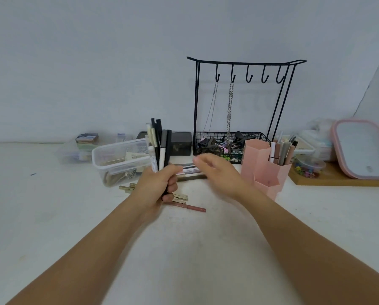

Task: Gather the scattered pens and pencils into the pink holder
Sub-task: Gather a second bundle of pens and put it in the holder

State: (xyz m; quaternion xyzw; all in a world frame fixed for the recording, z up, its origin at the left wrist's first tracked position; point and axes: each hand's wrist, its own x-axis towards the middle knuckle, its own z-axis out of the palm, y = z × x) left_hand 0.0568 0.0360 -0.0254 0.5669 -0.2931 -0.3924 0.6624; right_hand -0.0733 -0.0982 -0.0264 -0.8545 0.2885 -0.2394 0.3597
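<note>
The left hand [160, 187] held a bunch of pens [158, 146] standing straight up, fingers wrapped tight around them. The right hand [215, 172] was blurry, with its fingers loose and holding nothing. It was near some pens lying flat [189, 170] on the table [52, 205], toward the back edge. More pencils [179, 197] and a pink pencil [189, 206] lay under the left hand. The pink holder [265, 170] stood to the right, near the back edge, with a few pens in it already. A good way would be to pick up the flat pens one at a time, add them to the bunch, and keep the bunch squeezed so none slip.
</note>
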